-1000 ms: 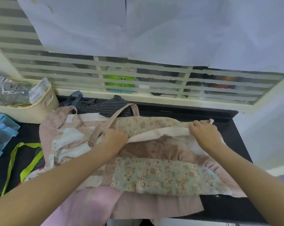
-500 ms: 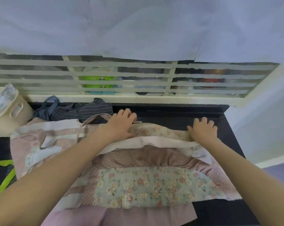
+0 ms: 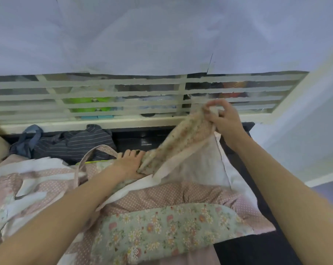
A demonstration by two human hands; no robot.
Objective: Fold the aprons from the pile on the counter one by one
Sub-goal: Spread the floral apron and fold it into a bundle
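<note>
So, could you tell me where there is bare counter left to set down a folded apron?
Bare black counter shows in a strip behind the floral apron, between the striped dark garment and the right hand, and at the near right corner beside that apron. The left side is crowded with overlapping pink fabric.

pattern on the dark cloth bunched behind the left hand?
Dark navy with thin pale stripes, on the bunched cloth; only the head view shows it.
</note>
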